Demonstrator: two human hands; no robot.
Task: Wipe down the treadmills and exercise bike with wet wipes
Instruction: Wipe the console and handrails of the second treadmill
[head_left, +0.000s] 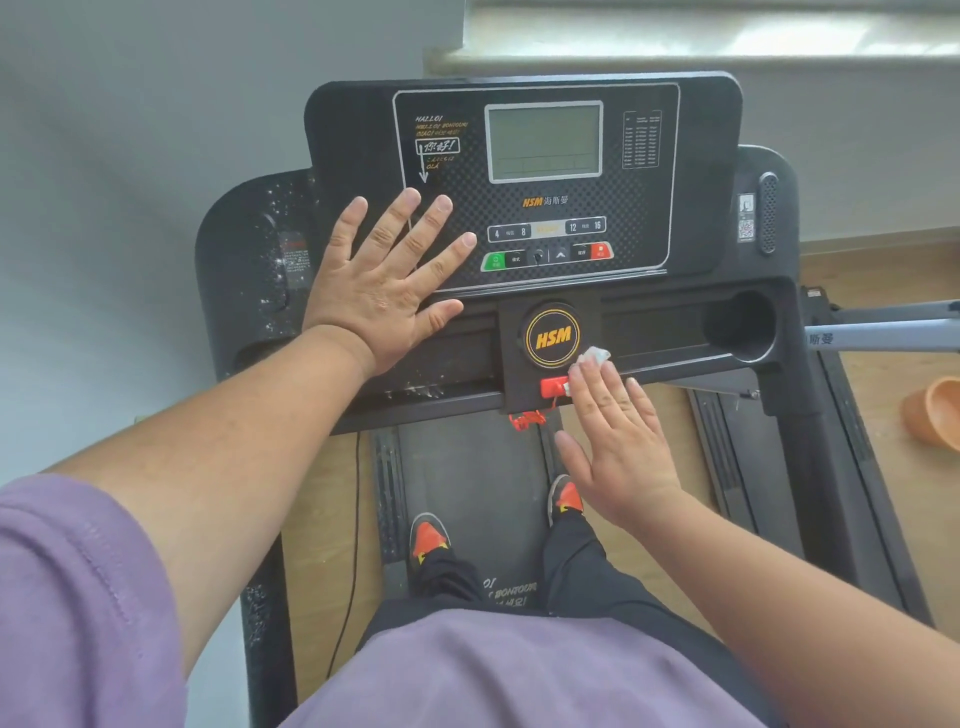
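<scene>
Under the right hand (615, 441), at five o'clock of the treadmill console (540, 182), a mostly hidden wet wipe (595, 355) is pressed flat-fingered; left hand (387, 283) rests spread open at eight o'clock.

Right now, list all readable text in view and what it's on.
"HSM" on the round yellow-ringed badge.
"HSM 海斯曼" below the LCD screen on the treadmill console.
"4", "8", "12", "16" on the speed keys.
"HALLO!" in the greeting print, top left of the console; lines beneath blurred.
"BONJOUR" on the running belt, partly hidden.
Table at the console's right, side stickers, button captions: too small.
</scene>
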